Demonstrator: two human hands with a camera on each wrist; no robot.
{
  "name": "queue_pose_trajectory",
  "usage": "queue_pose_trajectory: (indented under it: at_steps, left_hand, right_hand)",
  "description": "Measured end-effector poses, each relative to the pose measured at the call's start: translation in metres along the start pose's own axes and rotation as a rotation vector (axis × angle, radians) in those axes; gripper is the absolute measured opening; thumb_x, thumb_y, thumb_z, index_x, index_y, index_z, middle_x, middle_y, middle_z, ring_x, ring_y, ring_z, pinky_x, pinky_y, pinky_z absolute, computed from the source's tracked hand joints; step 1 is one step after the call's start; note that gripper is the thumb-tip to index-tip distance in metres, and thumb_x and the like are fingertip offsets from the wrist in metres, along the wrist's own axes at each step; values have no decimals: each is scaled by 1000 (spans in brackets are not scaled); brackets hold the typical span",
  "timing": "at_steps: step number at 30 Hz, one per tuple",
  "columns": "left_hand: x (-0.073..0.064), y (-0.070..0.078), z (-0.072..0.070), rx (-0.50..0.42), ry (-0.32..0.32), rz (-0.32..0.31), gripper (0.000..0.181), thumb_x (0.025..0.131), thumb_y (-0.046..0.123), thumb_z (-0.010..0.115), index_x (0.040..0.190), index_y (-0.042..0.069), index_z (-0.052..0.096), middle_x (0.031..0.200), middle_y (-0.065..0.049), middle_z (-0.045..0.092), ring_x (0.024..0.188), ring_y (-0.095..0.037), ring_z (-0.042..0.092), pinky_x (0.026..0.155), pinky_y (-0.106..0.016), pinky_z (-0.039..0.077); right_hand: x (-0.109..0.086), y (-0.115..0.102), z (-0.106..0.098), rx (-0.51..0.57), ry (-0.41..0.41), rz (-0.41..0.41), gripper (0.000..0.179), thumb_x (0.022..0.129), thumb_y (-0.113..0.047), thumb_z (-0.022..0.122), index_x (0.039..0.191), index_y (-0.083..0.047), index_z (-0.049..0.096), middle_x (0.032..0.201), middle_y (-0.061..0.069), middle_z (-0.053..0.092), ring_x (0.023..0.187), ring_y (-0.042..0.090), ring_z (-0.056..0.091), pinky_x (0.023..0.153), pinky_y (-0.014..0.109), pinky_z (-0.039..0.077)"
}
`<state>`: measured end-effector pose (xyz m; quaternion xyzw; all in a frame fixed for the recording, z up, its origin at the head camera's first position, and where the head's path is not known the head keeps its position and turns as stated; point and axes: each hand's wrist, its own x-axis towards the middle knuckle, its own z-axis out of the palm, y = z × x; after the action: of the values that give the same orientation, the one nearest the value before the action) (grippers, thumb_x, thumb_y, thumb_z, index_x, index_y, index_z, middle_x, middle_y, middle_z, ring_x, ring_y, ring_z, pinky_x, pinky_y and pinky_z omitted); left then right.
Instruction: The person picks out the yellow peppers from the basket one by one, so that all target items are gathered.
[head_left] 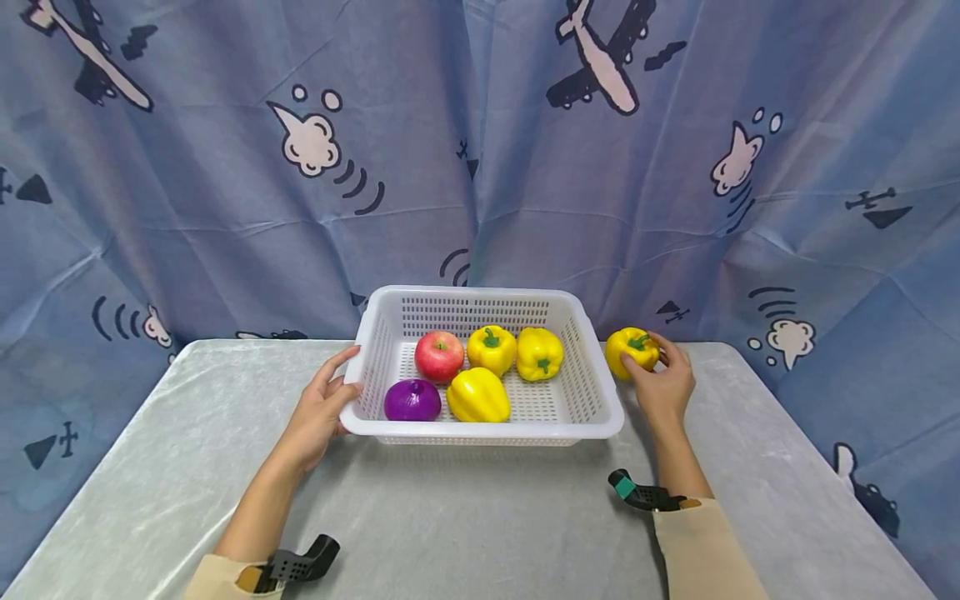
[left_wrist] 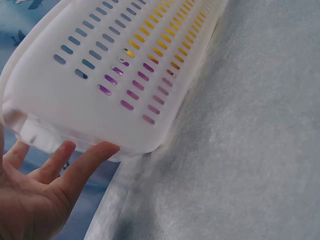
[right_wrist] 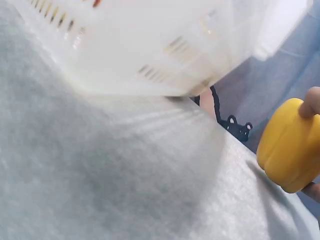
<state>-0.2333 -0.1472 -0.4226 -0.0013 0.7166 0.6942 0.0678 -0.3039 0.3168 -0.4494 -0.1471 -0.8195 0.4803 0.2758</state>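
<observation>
A white plastic basket [head_left: 480, 429] with slotted walls stands on the table. My left hand [head_left: 321, 410] holds its left end, the thumb at the rim and several fingers beneath it; the left wrist view shows these fingers [left_wrist: 90, 162] against the end wall. To the right of the basket, my right hand [head_left: 666, 379] grips a yellow bell pepper [head_left: 624, 348] between thumb and fingers. In the right wrist view this pepper [right_wrist: 287, 147] sits just off the cloth, partly cut by the frame edge.
Inside the basket lie a red apple [head_left: 439, 357], a purple onion [head_left: 412, 401] and three yellow bell peppers [head_left: 478, 396]. A pale cloth covers the table [head_left: 480, 517]. Behind it hangs a blue patterned curtain [head_left: 480, 167], close to the basket's far side.
</observation>
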Motion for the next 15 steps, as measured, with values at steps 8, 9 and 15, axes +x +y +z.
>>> queue_pose_trajectory:
  at_steps: [8, 9, 15]
  left_hand:
    - [1, 0, 0, -12, -4, 4, 62, 103, 11, 45, 160, 28, 26, 154, -25, 44, 114, -28, 63, 73, -32, 62]
    - [1, 0, 0, -9, -5, 4, 62, 104, 11, 45, 160, 28, 26, 154, -25, 44, 115, -28, 63, 74, -32, 62]
    - [1, 0, 0, -3, -3, 5, 62, 104, 12, 44, 160, 29, 26, 155, -24, 43, 118, -31, 61, 75, -32, 63]
  right_hand:
    - [2, 14, 3, -28, 4, 32, 56, 89, -18, 75, 141, -8, 57, 147, 18, 50, 135, 39, 50, 112, 53, 46]
    - [2, 15, 3, -29, 8, 36, 56, 89, -18, 75, 141, -8, 57, 147, 18, 51, 135, 39, 51, 112, 53, 46]
    - [1, 15, 5, -29, 3, 21, 56, 89, -18, 75, 141, -7, 57, 147, 20, 50, 134, 41, 50, 112, 54, 46]
